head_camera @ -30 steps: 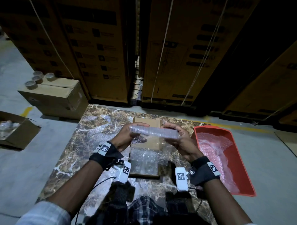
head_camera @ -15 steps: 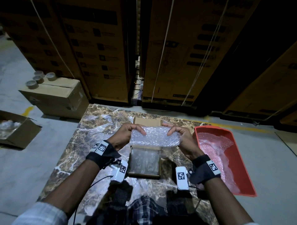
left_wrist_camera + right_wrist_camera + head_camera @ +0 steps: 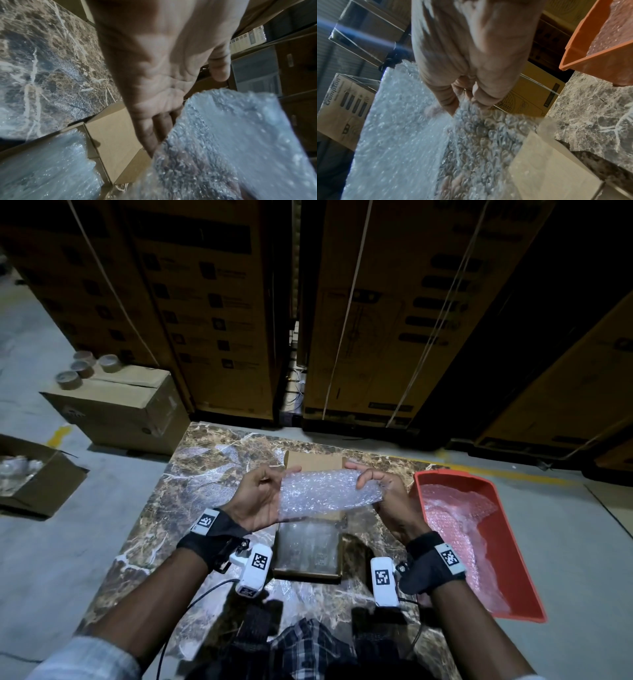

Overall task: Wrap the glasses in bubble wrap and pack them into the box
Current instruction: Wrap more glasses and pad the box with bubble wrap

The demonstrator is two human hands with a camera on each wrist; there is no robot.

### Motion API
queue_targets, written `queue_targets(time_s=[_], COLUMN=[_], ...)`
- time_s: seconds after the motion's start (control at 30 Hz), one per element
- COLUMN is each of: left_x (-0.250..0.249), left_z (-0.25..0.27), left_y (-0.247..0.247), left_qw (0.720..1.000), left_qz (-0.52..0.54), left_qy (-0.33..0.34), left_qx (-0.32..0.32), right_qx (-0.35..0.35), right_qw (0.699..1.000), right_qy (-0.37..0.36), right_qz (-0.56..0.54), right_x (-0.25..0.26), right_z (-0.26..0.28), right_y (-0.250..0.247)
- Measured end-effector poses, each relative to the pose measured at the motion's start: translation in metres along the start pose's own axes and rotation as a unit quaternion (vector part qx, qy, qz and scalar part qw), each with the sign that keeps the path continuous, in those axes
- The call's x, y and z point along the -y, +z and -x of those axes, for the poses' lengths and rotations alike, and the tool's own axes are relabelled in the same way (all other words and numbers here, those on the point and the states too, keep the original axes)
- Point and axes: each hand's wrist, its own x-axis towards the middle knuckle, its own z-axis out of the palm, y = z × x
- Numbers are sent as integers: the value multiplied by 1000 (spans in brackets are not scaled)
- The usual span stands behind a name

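A bundle of clear bubble wrap is held level above a small open cardboard box on the marble table. My left hand grips its left end, fingers behind and thumb in front. At the other end my right hand pinches the wrap. What the wrap holds is hidden. In the left wrist view the bubble wrap fills the lower right and the cardboard box lies below. The right wrist view shows my fingers on the wrap. More bubble wrap lies inside the box.
A red plastic tray with bubble wrap sits at the table's right edge. On the floor to the left stand a closed carton with tape rolls on it and an open carton. Tall strapped cartons wall the back.
The wrapped bundle has turned in my hands from a thin edge-on strip to a broad face, and a hanging flap of wrap no longer trails down over the box.
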Motion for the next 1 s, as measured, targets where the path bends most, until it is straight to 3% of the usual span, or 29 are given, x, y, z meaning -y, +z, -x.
queue_targets(time_s=[0.03,0.17,0.3,0.47,0.57,0.67,0.77,0.83,1.0], left_x=[1,2,3,3,3,1,3,3,5], left_z=[-3,-5,-3,-6,-7,-8,-13,-15,-11], left_y=[-6,-6,9,15,15,20,16,15,20], left_qw=[999,997,993,992,994,997,997,996,994], left_qz=[0,-9,-118,-116,-86,-37,-3,-17,-60], left_qy=[-18,-51,-27,-3,12,34,50,50,27], left_qx=[33,52,0,-58,-62,-62,-61,-67,-85], right_qx=[1,3,11,6,-20,-20,-24,0,-48], right_qw=[1000,1000,1000,1000,994,966,945,945,964], right_qy=[0,1,-2,7,46,112,154,154,170], right_qz=[1,-1,19,4,-98,-231,-287,-289,-199], right_x=[1,-2,-7,0,2,-4,-14,-15,-15], right_z=[0,-2,-4,1,4,5,3,3,-1], right_y=[0,-2,-3,2,8,10,6,6,9])
